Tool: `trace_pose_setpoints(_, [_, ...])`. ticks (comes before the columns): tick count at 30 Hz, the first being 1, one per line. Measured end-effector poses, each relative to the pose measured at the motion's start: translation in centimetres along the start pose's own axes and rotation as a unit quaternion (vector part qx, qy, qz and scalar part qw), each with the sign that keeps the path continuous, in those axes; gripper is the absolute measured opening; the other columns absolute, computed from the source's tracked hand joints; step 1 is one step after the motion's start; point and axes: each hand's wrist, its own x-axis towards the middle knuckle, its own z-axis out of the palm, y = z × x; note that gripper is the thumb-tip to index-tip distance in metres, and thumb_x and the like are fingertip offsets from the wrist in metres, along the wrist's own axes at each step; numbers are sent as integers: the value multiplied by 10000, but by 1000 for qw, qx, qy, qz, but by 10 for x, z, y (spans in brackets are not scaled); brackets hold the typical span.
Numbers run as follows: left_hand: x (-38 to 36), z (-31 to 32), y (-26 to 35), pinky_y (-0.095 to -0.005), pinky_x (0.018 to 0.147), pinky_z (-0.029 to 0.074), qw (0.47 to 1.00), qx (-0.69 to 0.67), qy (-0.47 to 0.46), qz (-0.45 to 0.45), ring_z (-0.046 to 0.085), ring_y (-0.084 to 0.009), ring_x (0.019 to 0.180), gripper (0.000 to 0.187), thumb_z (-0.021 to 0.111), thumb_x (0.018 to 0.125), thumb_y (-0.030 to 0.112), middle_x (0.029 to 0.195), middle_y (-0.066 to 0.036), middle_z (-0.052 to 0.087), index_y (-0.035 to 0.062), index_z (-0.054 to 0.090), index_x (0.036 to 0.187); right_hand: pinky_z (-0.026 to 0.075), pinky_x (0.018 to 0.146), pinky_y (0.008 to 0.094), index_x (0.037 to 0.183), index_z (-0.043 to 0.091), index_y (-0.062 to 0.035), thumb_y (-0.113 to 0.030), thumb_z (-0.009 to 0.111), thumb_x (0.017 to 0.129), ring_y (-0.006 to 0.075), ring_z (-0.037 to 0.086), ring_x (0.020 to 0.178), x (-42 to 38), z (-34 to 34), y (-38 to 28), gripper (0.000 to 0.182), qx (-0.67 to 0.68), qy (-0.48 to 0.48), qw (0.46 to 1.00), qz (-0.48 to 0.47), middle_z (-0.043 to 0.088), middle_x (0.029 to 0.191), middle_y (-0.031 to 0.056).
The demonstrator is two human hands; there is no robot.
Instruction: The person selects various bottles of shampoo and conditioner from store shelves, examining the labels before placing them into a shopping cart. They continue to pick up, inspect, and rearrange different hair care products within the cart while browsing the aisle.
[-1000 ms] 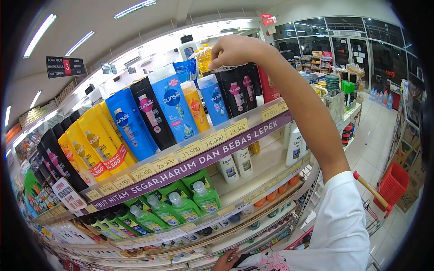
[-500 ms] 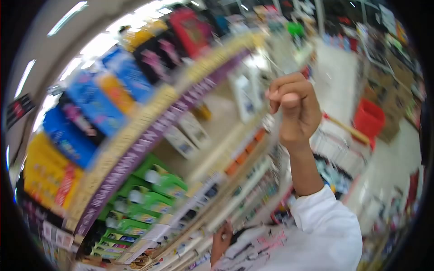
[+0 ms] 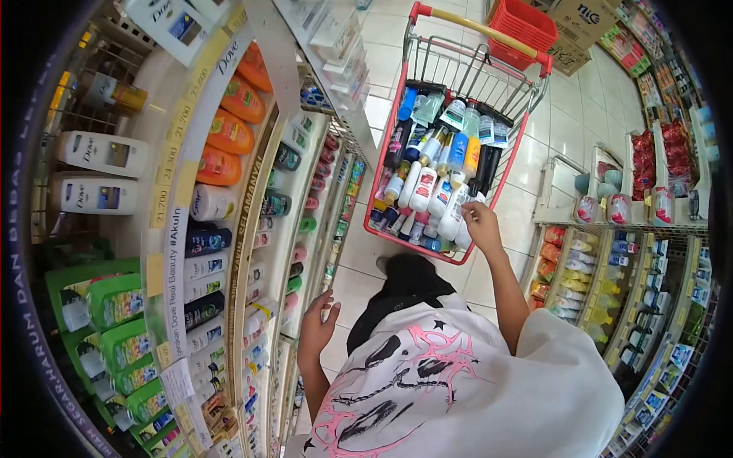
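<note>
My right hand (image 3: 479,227) is over the near end of the shopping cart (image 3: 402,76), its fingers curled against a white bottle (image 3: 452,217). The fingertips partly cover that bottle's side. Around it the cart holds several other bottles, among them white ones with red labels (image 3: 423,189), a blue one (image 3: 458,151) and an orange one (image 3: 472,155). My left hand (image 3: 319,324) hangs low beside the left shelf, empty, with its fingers apart.
To the left, shelves carry white Dove bottles (image 3: 99,153), orange bottles (image 3: 229,133) and green refill packs (image 3: 126,340). Red baskets (image 3: 523,34) and a cardboard box (image 3: 584,27) stand beyond the cart. More stocked shelves (image 3: 611,282) line the right side.
My view has swung from the upper shelf down to the cart. My right hand, earlier raised with curled fingers before the shelf, is now down at the bottles in the cart.
</note>
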Motion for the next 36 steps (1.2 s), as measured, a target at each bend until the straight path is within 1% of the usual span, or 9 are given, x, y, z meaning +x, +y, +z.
trace_pose_setpoints(6, [6, 8, 44, -305, 858, 487, 997, -55, 59, 0, 630, -177, 921, 374, 630, 927, 151, 1087, -134, 673, 22, 580, 1274, 500, 862, 419, 1115, 626, 6, -283, 711, 816, 339, 647, 990, 121, 92, -23, 425, 84, 48, 994, -41, 663, 1062, 209])
trace_pose_setpoints(9, [3, 22, 60, -303, 858, 487, 999, -43, 27, -1, 626, -163, 926, 369, 634, 927, 152, 1060, -122, 673, 20, 586, 1268, 490, 881, 448, 1094, 621, 6, -229, 680, 813, 384, 617, 993, 157, 108, -41, 372, 70, 76, 991, -81, 639, 1036, 227])
trace_pose_setpoints(18, [-12, 77, 59, -294, 774, 486, 993, -57, 45, -98, 626, -165, 848, 374, 645, 924, 176, 993, -92, 671, 22, 590, 1260, 483, 902, 472, 1109, 606, 5, -91, 611, 768, 389, 572, 1050, 200, -14, 10, 354, -129, 99, 985, -56, 581, 1118, 224])
trace_pose_setpoints(21, [-16, 96, 89, -299, 791, 498, 986, -27, 105, -130, 640, -156, 847, 364, 622, 938, 168, 975, -79, 671, 24, 582, 1269, 480, 907, 462, 1123, 590, -2, -62, 584, 758, 366, 567, 1074, 267, -39, 42, 370, -254, 175, 948, -76, 580, 1141, 196])
trace_pose_setpoints(24, [-18, 129, 108, -298, 795, 503, 973, -93, 159, -139, 642, -151, 850, 351, 610, 945, 165, 971, -79, 677, 22, 582, 1265, 487, 887, 445, 1128, 594, -25, -109, 610, 783, 317, 559, 1110, 304, -55, 67, 356, -339, 156, 926, -59, 585, 1129, 168])
trace_pose_setpoints(26, [-17, 147, 138, -301, 800, 508, 963, -120, 168, -175, 643, -151, 857, 347, 605, 950, 166, 984, -84, 679, 16, 582, 1262, 500, 859, 454, 1123, 596, -31, -134, 631, 788, 302, 560, 1114, 312, -60, 86, 353, -403, 63, 913, -4, 584, 1106, 157])
trace_pose_setpoints(30, [-10, 174, 172, -304, 833, 508, 954, -156, 195, -165, 646, -150, 871, 338, 603, 951, 167, 1000, -91, 677, 6, 592, 1248, 511, 832, 445, 1091, 609, -36, -188, 649, 799, 290, 566, 1106, 326, -59, 99, 333, -468, 67, 873, -122, 582, 1095, 143])
trace_pose_setpoints(32, [2, 176, 186, -306, 848, 505, 954, -172, 212, -124, 646, -149, 881, 341, 606, 949, 167, 1003, -88, 680, 10, 594, 1251, 519, 805, 431, 1062, 614, -22, -244, 695, 787, 291, 585, 1077, 313, -80, 62, 363, -355, -16, 928, -113, 569, 1105, 157])
trace_pose_setpoints(36, [42, 164, 227, -299, 901, 481, 946, -231, 220, -52, 638, -173, 973, 361, 613, 958, 181, 1075, -110, 670, 9, 571, 1273, 509, 701, 386, 999, 568, 5, -294, 798, 757, 288, 643, 801, 258, -90, 7, 449, 40, -18, 983, -178, 635, 897, 158])
